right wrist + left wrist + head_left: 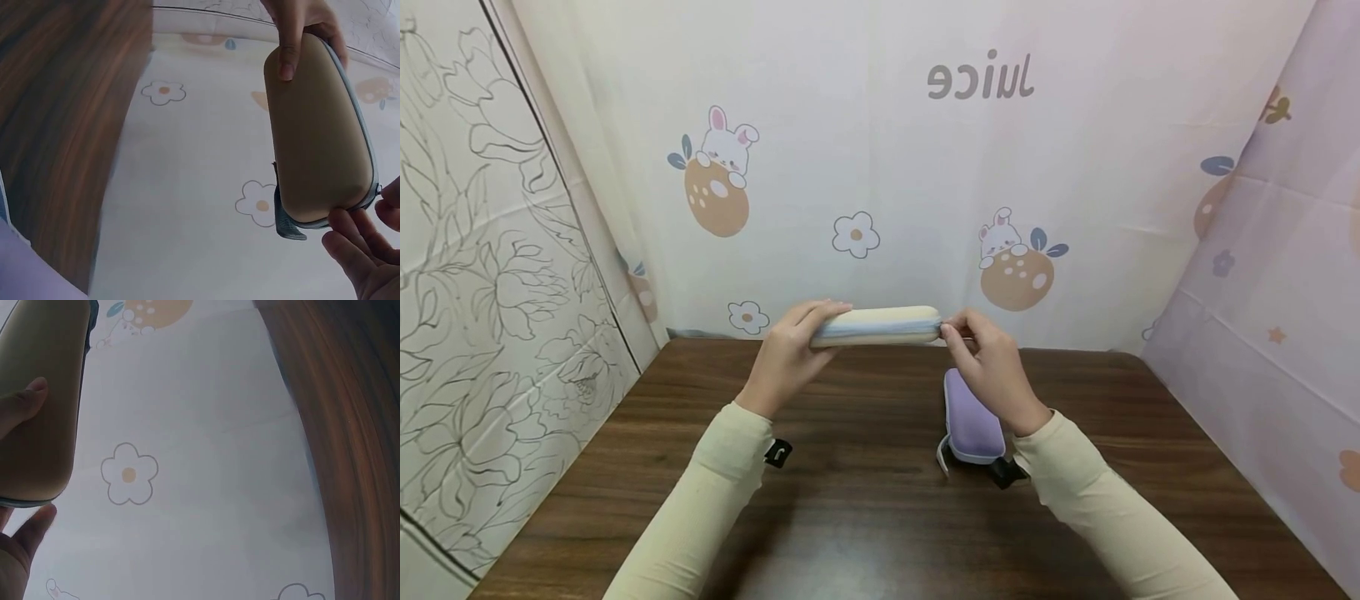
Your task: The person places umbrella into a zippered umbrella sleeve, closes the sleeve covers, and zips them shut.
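A cream zip case (880, 325) with rounded ends and a blue-grey zipper band (887, 324) is held up level above the back of the table. My left hand (793, 346) grips its left end, with the thumb (28, 403) pressed on the broad face in the left wrist view. At the opposite end, my right hand (988, 362) pinches the zipper pull between thumb and finger. Other fingers of this hand touch the case's end in the right wrist view. A dark fabric loop (289, 225) hangs from the case's edge there. The case looks closed along the visible zipper.
On the brown wooden table (850, 500), a purple case (973, 421) with a pale strap (942, 457) lies below my right hand. A printed curtain (865, 150) hangs behind the table's far edge, and a flower-patterned panel (490, 275) stands on the left.
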The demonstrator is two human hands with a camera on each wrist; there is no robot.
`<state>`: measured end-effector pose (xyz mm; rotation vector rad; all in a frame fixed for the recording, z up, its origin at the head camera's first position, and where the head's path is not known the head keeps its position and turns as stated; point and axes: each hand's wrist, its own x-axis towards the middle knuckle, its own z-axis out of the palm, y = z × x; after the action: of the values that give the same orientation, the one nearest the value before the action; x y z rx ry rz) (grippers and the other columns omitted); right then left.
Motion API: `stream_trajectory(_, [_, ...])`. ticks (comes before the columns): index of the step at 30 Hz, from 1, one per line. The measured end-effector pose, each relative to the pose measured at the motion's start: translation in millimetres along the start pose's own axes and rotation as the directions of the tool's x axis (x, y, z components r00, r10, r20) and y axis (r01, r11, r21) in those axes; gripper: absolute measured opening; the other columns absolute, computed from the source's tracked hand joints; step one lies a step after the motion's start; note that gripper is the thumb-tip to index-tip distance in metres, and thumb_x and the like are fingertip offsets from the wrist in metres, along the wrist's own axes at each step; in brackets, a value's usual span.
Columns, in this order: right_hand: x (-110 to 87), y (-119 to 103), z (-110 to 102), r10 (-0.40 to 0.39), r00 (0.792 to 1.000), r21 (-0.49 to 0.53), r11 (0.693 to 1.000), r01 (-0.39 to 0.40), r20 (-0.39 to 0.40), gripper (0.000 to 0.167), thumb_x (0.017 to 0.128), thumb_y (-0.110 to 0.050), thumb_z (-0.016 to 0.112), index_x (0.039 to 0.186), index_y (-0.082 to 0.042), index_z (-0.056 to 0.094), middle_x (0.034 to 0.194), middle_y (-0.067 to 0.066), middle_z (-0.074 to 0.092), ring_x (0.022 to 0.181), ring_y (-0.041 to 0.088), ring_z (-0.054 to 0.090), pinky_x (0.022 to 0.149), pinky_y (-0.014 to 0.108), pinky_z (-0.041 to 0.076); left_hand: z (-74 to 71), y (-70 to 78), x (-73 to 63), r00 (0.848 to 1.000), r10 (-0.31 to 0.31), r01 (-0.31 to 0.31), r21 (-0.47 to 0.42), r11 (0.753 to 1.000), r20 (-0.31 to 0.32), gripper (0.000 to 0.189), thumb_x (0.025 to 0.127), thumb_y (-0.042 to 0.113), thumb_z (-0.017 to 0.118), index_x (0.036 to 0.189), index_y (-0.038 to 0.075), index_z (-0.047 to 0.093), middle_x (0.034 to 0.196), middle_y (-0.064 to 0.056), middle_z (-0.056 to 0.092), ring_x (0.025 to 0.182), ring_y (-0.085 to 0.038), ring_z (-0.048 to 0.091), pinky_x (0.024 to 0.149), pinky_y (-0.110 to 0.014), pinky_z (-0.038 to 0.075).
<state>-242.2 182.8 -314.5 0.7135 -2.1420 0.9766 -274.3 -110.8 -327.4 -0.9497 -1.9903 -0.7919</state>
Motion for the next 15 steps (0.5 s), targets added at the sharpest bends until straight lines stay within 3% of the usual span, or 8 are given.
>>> stream_trajectory(6, [0.5,1.4,1.7,0.092,0.996,0.099,0.991,-0.091,-0.006,0.011,0.101,-0.01,0.06,0.093,-0.004,0.063,0.103,0.008,0.069,0.096,0.018,0.066,0.083,0.018,0.053,2.1,0.6,-0.1,0.999,-0.033,0.034,0.046,0.998,-0.02,0.063,0.072,0.0,0.089,0.128,0.016,0.065,0.122,-0.005,0.065,0.115,-0.025,0.059,0.1,-0.041,0.048])
stream_trajectory(15, [3.4,-3.3,5.8,0.191,0.981,0.23,0.957,-0.177,-0.037,0.009,0.098,0.0,0.061,0.09,0.005,0.062,0.101,0.017,0.07,0.09,0.028,0.069,0.077,0.015,0.053,2.3,0.8,-1.2,0.998,-0.059,0.061,0.047,0.997,-0.036,0.057,0.075,0.003,0.088,0.125,0.016,0.067,0.124,-0.006,0.064,0.12,-0.025,0.058,0.104,-0.04,0.046])
